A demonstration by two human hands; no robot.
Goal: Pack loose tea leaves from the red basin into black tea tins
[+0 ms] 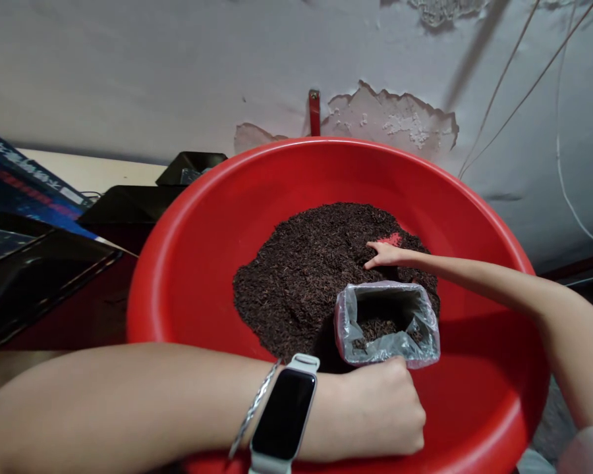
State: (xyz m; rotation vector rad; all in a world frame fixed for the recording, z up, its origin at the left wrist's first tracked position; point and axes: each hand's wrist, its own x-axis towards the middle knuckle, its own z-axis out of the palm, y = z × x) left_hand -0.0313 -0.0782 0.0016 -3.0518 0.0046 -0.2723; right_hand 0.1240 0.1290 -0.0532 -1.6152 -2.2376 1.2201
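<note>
A heap of dark, dry, tea-like leaves (306,276) lies in a large red basin (197,289). Over the near right side of the heap is a small box lined with a clear plastic bag (344,329), with some leaves inside. My left hand (375,408), wearing a watch and a bracelet on its wrist, is closed at the box's near rim; its fingertips are hidden. Beyond the box, my right hand (384,254) touches the leaves with thumb and fingers apart. Beside it a patch of the red bottom shows through.
On the left stand black boxes or trays (128,204) and a blue printed package (24,178). Behind the basin rises a wall with peeling paint (395,118), and thin cords (514,66) hang at the right.
</note>
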